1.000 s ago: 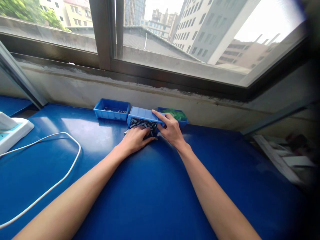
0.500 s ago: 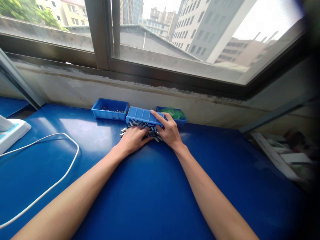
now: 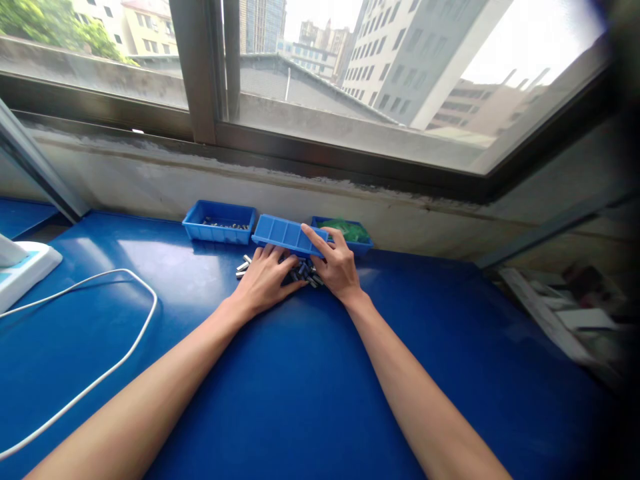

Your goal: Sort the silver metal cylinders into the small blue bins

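A blue plastic bin [image 3: 285,232] is tipped over, its ribbed outer side facing up toward me. My right hand [image 3: 340,263] grips its right end, the index finger stretched along the ribbed side and the thumb lower down near the edge. Small silvery metal cylinders [image 3: 313,277] lie in a loose heap on the table below the bin, some showing at the left end. My left hand [image 3: 267,277] rests palm down over the heap with its fingers spread, the fingertips at the bin's lower edge. Part of the heap is hidden under this hand and the bin.
Left of the tipped bin stands another blue bin [image 3: 220,223] with small metal parts inside. Behind my right hand, a blue bin [image 3: 357,248] holds green plastic film [image 3: 347,230]. A white cable [image 3: 150,300] loops across the blue table [image 3: 280,400] from a white device [image 3: 30,270].
The bin's lower edge has come down, covering more of the heap. My left hand's fingers have spread and reach the bin's edge. My right hand keeps its hold.
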`<state>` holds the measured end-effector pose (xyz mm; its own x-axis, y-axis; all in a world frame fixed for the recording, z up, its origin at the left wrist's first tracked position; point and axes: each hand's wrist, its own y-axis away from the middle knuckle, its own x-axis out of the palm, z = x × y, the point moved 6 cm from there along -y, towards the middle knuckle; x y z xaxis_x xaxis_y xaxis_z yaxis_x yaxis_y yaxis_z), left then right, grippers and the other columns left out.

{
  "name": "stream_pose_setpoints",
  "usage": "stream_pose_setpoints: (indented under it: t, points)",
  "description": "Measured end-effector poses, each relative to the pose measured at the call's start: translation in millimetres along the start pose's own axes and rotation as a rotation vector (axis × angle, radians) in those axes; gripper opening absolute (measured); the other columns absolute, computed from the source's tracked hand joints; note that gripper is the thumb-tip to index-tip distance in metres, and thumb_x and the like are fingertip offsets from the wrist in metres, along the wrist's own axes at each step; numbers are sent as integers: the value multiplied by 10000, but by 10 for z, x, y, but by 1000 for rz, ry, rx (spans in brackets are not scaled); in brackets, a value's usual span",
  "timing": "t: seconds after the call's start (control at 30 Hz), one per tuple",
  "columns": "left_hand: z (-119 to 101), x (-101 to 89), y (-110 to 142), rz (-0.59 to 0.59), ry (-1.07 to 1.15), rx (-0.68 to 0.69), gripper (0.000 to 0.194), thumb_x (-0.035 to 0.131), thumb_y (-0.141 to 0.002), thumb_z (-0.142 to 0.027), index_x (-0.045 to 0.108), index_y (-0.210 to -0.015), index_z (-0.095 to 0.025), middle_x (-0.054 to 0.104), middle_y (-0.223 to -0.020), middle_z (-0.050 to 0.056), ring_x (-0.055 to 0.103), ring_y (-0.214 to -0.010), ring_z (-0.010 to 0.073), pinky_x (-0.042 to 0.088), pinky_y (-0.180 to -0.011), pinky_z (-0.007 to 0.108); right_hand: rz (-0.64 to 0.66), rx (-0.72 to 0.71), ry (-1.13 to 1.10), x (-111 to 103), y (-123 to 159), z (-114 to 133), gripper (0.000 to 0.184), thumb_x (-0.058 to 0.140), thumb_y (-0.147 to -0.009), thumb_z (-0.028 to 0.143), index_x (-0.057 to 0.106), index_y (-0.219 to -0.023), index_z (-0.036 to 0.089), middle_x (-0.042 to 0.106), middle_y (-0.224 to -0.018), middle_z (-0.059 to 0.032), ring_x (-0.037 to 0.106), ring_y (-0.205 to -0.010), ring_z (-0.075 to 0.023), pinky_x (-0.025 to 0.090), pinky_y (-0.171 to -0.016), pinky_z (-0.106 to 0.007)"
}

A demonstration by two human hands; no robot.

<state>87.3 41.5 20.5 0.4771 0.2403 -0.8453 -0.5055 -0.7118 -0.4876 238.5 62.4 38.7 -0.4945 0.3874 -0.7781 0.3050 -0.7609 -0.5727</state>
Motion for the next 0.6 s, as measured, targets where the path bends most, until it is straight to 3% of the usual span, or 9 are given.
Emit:
stream_pose_setpoints:
  t: [0.13, 0.3, 0.5, 0.6]
  points:
    - [3, 5, 4, 1, 21, -37, 395, 542, -917, -481, 592, -1204, -214, 548, -1298, 142, 483, -1181, 331, 407, -971, 470, -2, -4, 9, -17, -48, 2, 560, 482, -917, 191, 465, -1447, 370, 467, -1343, -72, 648, -955, -198, 556, -892, -332]
    - [11, 14, 0, 22, 4, -78, 371, 463, -963, -459, 615, -1189, -207, 615, -1187, 126, 522, -1111, 302, 401, -948, 454, 37, -17, -13, -91, -307, 15, 597, 514, -860, 126, 490, -1431, 298, 585, -1262, -85, 627, -1061, -245, 514, -947, -357]
    - [11, 15, -1, 7, 11, -68, 345, 447, -977, -446, 630, -1167, -222, 635, -1159, 111, 519, -1129, 289, 399, -952, 444, 209, 78, -80, 2, -811, -201, 420, 562, -850, 153, 634, -1256, 236, 734, -1021, -61, 686, -920, -244, 523, -865, -360]
    - [23, 23, 5, -3, 25, -75, 343, 456, -975, -445, 631, -1166, -220, 638, -1158, 110, 526, -1123, 281, 405, -952, 438, 299, 101, -87, 99, -1008, -350, 322, 607, -831, 153, 716, -1120, 246, 746, -1019, -48, 687, -957, -233, 511, -898, -351]
